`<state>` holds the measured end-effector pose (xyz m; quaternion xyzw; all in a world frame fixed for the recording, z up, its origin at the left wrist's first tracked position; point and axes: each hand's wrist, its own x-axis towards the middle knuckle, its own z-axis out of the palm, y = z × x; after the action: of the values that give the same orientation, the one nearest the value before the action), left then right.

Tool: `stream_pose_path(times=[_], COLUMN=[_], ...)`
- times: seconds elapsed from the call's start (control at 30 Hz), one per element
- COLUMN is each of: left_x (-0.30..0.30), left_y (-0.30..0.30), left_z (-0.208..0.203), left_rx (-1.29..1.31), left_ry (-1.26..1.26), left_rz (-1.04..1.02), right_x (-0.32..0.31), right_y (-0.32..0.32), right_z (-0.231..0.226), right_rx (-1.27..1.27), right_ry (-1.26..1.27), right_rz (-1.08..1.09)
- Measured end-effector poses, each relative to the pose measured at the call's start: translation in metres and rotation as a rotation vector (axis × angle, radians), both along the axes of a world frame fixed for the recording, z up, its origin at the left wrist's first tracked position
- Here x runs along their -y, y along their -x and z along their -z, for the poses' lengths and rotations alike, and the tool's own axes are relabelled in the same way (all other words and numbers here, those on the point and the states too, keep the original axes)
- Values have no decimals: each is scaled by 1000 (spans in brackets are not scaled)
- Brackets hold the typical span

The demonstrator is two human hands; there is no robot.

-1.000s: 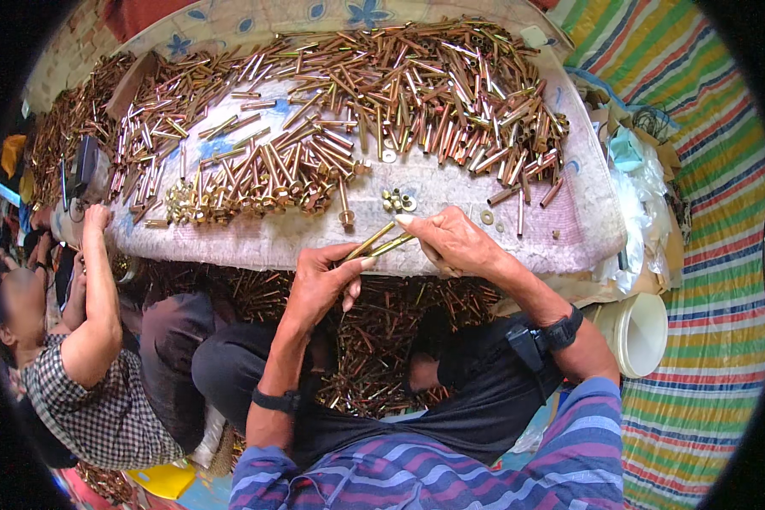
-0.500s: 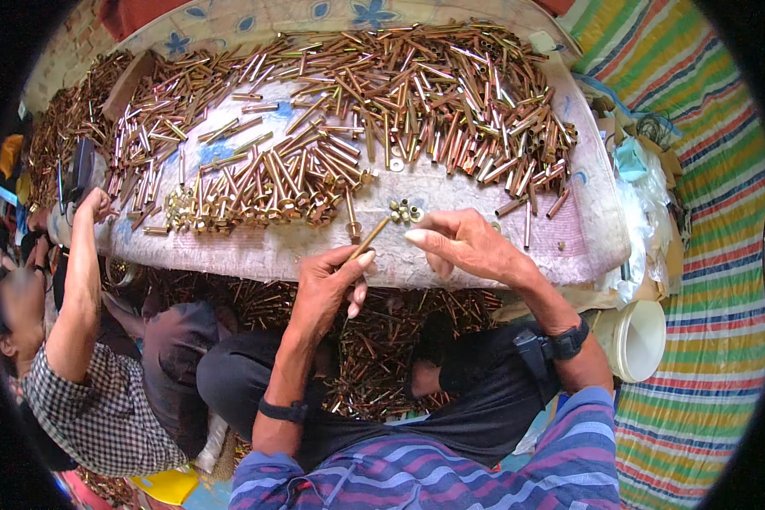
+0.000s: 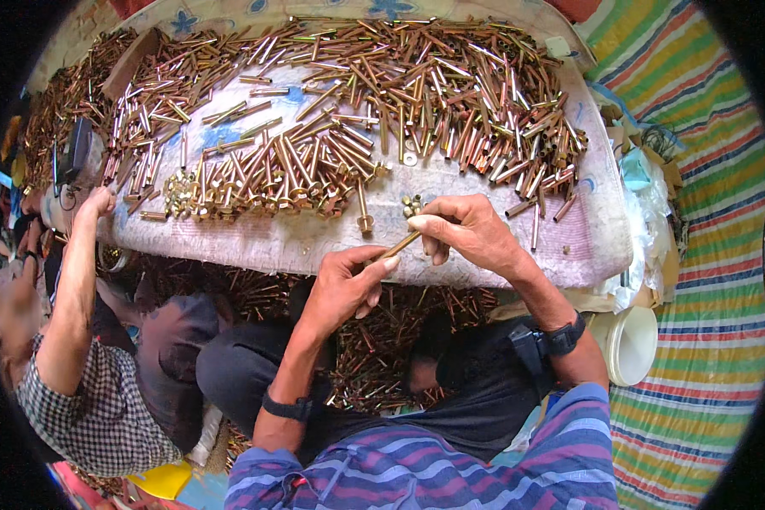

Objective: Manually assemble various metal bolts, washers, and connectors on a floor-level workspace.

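Note:
My left hand holds a thin brass-coloured bolt between thumb and fingers, tilted up to the right. At its upper end, the thumb and fingers of my right hand are pinched together on it; any small part inside that pinch is hidden. Right beside those fingertips lies a small cluster of metal nuts. A single bolt with a nut and washer lies just beyond my left hand. Farther left is a heap of similar bolts fitted with nuts.
A padded, cloth-covered work surface bears a large pile of metal sleeves and a loose washer. A white bucket stands at my right, near plastic bags. To the left, a co-worker's arm reaches onto the surface. More metal pieces lie below.
My right hand has come in to the left and closed on the bolt's upper end, which was free before. My left hand has shifted slightly right and down with the bolt.

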<state>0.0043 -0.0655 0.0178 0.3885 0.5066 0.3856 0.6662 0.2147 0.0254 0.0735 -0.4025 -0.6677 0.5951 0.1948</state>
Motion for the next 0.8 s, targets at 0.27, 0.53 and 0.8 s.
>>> stream_pose_path(times=[0.27, 0.53, 0.8], left_x=[1, 2, -3], left_y=[5, 13, 15], left_z=[5, 12, 8], left_rx=[-56, 5, 14], left_ry=[-53, -21, -46], left_rz=[-8, -107, -96], right_x=[-11, -43, -89], right_y=[10, 16, -3], right_z=[0, 6, 45], right_rx=[30, 16, 515], right_ry=[-44, -80, -839], right_rz=[-15, -8, 104])
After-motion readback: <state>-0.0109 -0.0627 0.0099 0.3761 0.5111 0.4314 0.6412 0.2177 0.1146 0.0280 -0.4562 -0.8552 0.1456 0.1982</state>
